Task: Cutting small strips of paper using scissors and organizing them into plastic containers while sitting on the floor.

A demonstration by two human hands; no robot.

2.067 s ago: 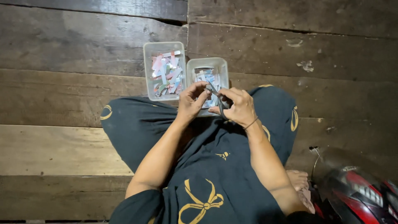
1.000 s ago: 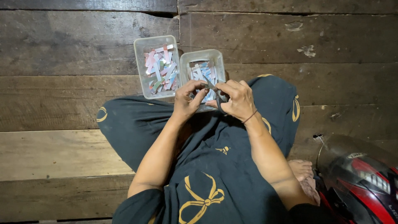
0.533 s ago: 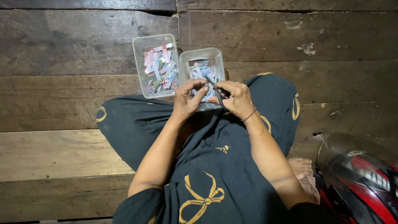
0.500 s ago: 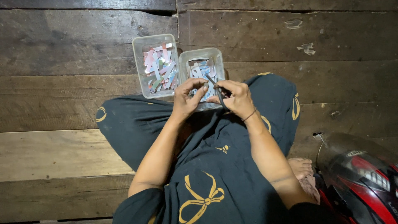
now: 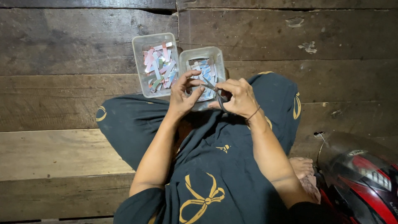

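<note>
Scissors [image 5: 216, 94] sit in the right hand [image 5: 237, 98], fingers curled through the dark handles, blades aimed at a small paper strip [image 5: 198, 81] pinched between the left hand [image 5: 182, 96] thumb and fingertips. Both hands hover over the right clear plastic tub [image 5: 203, 56], probably so cut pieces drop into it. Left tub [image 5: 154, 64] beside it holds pink and blue strips. Motorcycle helmet [image 5: 360, 178] lies on the plank floor [image 5: 62, 103].

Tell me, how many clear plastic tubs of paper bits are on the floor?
2. The left tub sits on the wooden floor, full of pinkish strips. The right tub stands beside it, apparently touching, holding bluish strips, partly covered by both hands.
</note>
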